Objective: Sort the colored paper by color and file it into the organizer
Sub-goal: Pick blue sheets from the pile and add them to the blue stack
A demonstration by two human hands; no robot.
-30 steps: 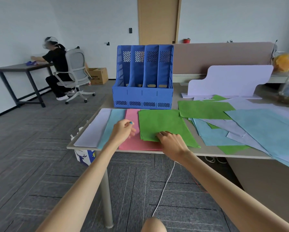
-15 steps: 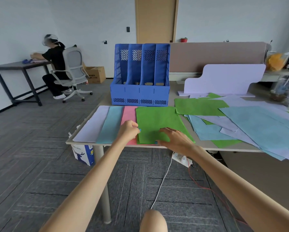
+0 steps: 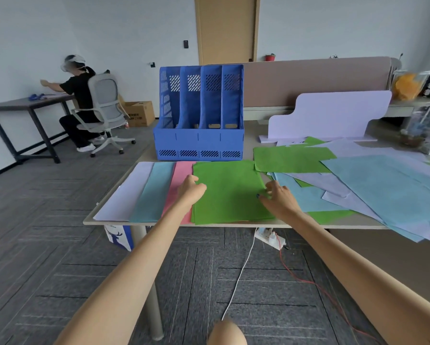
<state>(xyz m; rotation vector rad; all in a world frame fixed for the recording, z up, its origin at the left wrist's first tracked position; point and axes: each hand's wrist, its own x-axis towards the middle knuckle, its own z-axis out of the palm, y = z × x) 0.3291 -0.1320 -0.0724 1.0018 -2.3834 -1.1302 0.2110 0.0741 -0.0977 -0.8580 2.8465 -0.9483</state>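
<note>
Squarely between the left hand [image 3: 191,190] and right hand [image 3: 279,200] lies the green sheet [image 3: 230,192], long axis pointing past them toward the organizer [image 3: 199,145]; both curl at its side edges, grip unclear.

1. Pale, plain wall [image 3: 109,26]; light wooden door [image 3: 226,28] set in it.
2. Floor [image 3: 47,245] of grey carpet tiles with fine stripes.
3. Far left: dark desk [image 3: 17,105], where a person [image 3: 80,95] sits in a grey mesh office chair [image 3: 104,100], back turned.
4. Cardboard box [image 3: 139,113] on the floor near the wall.
5. Taupe partition panel [image 3: 308,78] behind the light-topped table [image 3: 104,221].
6. Under the table: seemingly a white power strip [image 3: 271,239].
</note>
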